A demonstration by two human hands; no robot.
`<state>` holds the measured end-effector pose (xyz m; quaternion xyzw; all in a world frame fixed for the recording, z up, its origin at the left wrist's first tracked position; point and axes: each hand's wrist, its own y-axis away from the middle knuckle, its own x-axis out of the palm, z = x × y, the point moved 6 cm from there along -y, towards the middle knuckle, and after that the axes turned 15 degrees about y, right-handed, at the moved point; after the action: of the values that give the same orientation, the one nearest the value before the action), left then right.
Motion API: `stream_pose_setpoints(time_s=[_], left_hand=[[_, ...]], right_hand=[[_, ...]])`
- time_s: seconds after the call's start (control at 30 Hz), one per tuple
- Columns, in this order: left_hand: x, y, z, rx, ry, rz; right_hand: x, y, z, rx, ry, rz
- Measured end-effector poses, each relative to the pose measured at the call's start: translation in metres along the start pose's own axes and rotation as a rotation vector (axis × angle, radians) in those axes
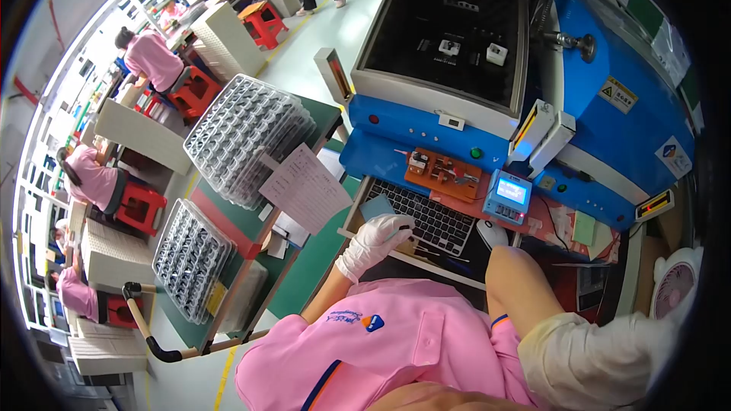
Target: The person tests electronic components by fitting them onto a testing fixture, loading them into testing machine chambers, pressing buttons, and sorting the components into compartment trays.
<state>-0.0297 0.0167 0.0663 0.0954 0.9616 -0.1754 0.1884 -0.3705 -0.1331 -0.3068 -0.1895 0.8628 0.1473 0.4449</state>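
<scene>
My left hand (377, 243), in a white glove, is above the left end of a black keyboard (430, 217). Its thumb and fingertips are pinched together, with a small dark part (404, 227) showing between them; its kind is too small to tell. My right hand (601, 358), also in a pale glove, is raised close to the camera at the lower right. It is blurred and its fingers are hidden. An orange fixture (442, 173) with small metal parts lies behind the keyboard. A blue meter with a lit screen (509, 192) stands beside it.
A blue machine (434, 125) with a dark glass window stands ahead. A white mouse (491, 234) is right of the keyboard. To the left, stacked clear trays (247, 133) and a written sheet (306, 189) lie on a green cart. A small fan (676, 283) is far right. Co-workers sit at left.
</scene>
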Motion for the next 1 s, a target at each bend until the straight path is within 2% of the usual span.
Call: stream_pose_setpoints(time_s=[0.1, 0.27, 0.4, 0.57, 0.7, 0.8, 0.9, 1.0], left_hand=[[0.003, -0.006, -0.001, -0.037, -0.018, 0.013], [0.018, -0.021, -0.008, 0.032, 0.026, 0.078], [0.02, -0.022, -0.004, 0.051, 0.04, 0.074], [0.02, -0.022, 0.0, 0.023, 0.031, 0.104], [0.018, -0.02, 0.002, -0.011, 0.025, 0.106], [0.017, -0.02, 0.001, -0.011, 0.028, 0.096], [0.02, -0.025, 0.002, 0.014, 0.051, 0.096], [0.016, -0.028, 0.018, -0.105, 0.013, 0.049]], right_hand=[[0.025, -0.007, 0.013, -0.019, 0.127, -0.029], [0.048, -0.009, 0.023, -0.042, 0.224, -0.06], [0.0, -0.001, 0.004, -0.074, 0.075, -0.025], [-0.142, 0.015, -0.042, -0.066, -0.35, -0.053], [-0.305, 0.039, -0.084, -0.137, -0.96, -0.101], [-0.406, 0.075, -0.108, -0.365, -1.481, -0.056], [-0.488, 0.12, -0.126, -0.776, -1.655, -0.121], [-0.548, 0.163, -0.141, -1.198, -1.799, -0.195]])
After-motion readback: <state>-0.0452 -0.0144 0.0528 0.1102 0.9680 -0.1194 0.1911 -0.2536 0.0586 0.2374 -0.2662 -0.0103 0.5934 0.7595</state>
